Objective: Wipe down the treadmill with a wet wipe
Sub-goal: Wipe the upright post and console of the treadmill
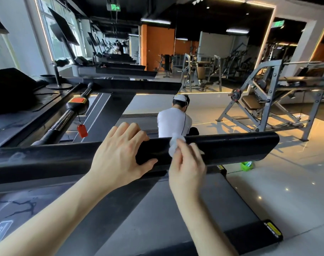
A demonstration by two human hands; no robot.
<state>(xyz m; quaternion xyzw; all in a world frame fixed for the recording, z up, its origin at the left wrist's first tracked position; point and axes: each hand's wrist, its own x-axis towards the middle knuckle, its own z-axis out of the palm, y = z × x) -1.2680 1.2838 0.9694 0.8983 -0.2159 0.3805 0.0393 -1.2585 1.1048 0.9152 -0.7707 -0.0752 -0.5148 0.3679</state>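
Gym floor behind | left hand (120,156) fingers curled over handrail (231,146), steadying | right hand (185,167) fingers pinched wet wipe (174,145), rubbing rail.

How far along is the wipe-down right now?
Done: cannot tell; no wiped area shows clearly. In hand: the right hand presses the wet wipe on the black handrail while the left hand grips it. Left: likely the rail's far end and the treadmill deck.
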